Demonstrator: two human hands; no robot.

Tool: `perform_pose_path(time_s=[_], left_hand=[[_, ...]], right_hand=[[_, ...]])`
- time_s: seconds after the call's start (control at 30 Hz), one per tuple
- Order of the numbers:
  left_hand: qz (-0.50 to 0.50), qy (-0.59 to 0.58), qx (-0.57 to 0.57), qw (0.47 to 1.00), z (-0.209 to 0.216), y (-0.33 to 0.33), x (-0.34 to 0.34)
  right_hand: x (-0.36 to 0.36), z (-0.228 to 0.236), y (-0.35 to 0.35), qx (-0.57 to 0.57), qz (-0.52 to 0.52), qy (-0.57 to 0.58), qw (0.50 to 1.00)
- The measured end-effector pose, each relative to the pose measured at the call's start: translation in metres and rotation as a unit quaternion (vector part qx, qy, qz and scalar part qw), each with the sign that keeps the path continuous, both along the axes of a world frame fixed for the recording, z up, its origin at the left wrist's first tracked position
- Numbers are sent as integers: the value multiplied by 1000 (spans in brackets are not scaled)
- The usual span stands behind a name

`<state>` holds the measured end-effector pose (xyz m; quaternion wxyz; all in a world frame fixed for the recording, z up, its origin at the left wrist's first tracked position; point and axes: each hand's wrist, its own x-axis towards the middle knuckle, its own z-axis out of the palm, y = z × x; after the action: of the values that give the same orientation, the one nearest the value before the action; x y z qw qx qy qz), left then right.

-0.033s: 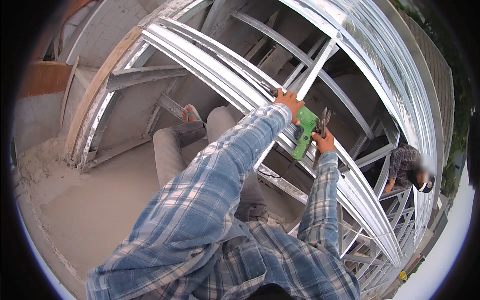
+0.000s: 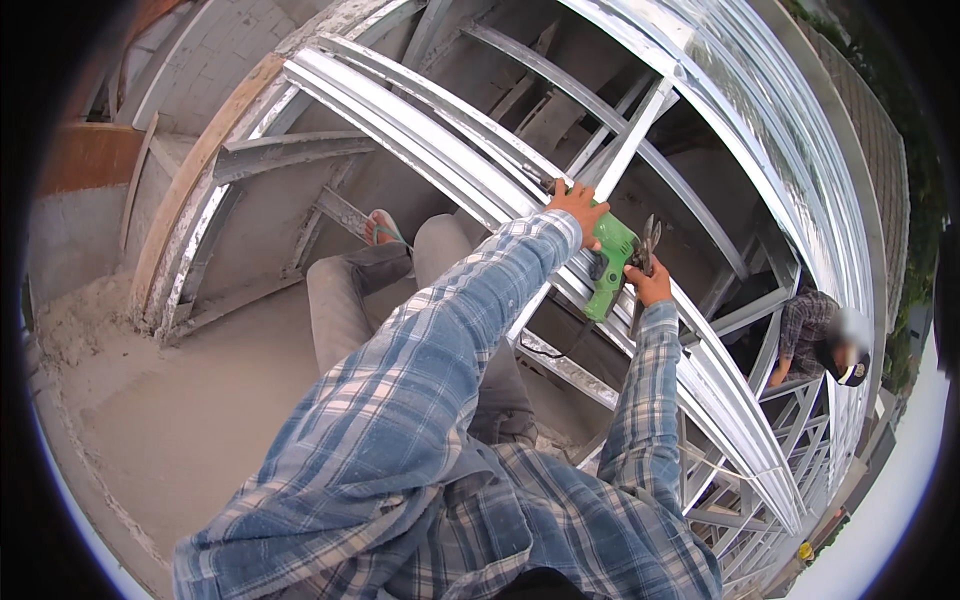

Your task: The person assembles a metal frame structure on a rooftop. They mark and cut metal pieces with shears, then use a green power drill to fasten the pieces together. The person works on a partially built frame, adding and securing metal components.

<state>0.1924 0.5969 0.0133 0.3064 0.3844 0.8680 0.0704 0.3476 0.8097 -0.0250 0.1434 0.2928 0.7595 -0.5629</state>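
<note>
In the head view, your left hand (image 2: 577, 212) grasps the front of the green, pistol-shaped power drill (image 2: 615, 246), over the far edge of the long, silver metal channels (image 2: 420, 148). Your right hand (image 2: 650, 284) grasps dark metal snips (image 2: 650, 237) beside it. Keep the snips clear of the black, flexible cord (image 2: 552, 354).

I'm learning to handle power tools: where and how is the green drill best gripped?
Take the green drill by its narrow handle, probably from the near side: the handle slants down the picture, clear of the left hand, which lies over the drill's front.
</note>
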Motion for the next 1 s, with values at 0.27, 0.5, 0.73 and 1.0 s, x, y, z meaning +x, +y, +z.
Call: perform_pose_path(time_s=[0.27,0.5,0.73,1.0], left_hand=[[-5,-22,9,1000,-4,-1,-18],[4,28,-5,1000,3,-1,-10],[33,62,82,994,14,-37,12],[135,-103,305,937,66,-39,61]], right_hand=[[-17,3,5,-1,-6,-107,994],[-18,6,-2,19,-68,-72,995],[27,12,25,90,-144,51,984],[63,135,-21,109,-71,116,985]])
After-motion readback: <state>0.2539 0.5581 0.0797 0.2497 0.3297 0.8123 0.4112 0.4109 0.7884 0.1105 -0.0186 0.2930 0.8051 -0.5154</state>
